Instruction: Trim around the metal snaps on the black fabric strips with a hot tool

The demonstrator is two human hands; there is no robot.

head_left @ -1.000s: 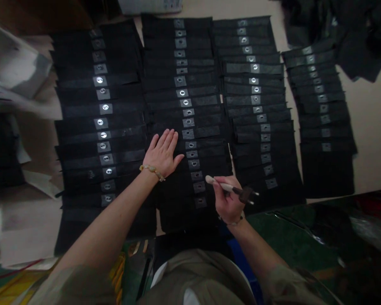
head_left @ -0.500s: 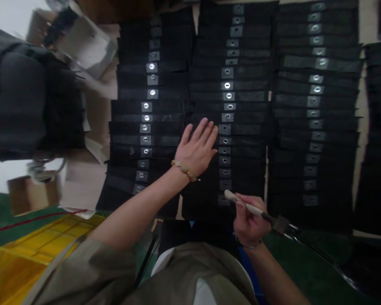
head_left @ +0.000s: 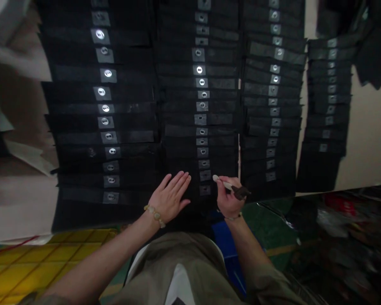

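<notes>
On the rows of soft black cloth strips (head_left: 190, 142), our left hand (head_left: 169, 197) lay flat with fingers spread, gripping nothing, while our right hand (head_left: 229, 198), just beside it, pinched a light, stiff brush (head_left: 223, 184) by its slim pale handle, the natural hold.

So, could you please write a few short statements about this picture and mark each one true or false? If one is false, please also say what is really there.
1. The left hand lies open, palm down, over the black strips. True.
2. The right hand holds scissors. False: it holds a hand tool with a pale handle and a dark head.
3. The beaded bracelet is on the right wrist. False: it is on the left wrist.
4. Many strips carry a grey patch with a small round ring. True.
5. The yellow surface is at the lower left of the view. True.
</notes>
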